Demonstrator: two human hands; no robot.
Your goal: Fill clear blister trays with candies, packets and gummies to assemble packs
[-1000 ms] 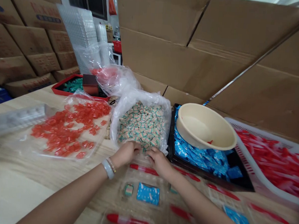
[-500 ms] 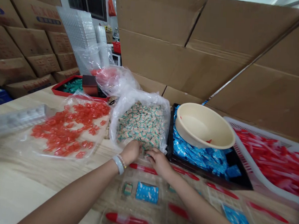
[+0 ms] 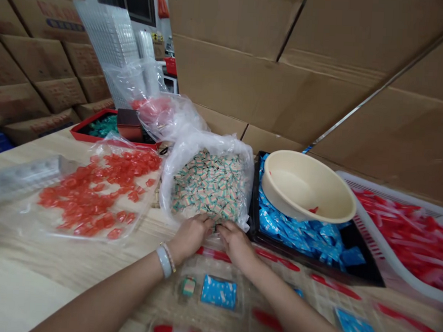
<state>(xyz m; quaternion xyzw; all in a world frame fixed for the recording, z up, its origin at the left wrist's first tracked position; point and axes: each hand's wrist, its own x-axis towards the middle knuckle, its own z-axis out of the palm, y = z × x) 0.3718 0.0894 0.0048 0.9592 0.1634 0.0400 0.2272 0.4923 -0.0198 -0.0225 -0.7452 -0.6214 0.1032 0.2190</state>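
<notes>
The left hand [image 3: 190,236] and right hand [image 3: 237,245] seem to pinch wrapped candies [image 3: 209,185] at a bag [image 3: 172,183], rolled open for easy reach.

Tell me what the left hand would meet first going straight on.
The left hand would most likely meet the small green-and-cream wrapped candies in the open plastic bag just beyond its fingers; the bag's near rim may come first, as depth is hard to judge.
</notes>
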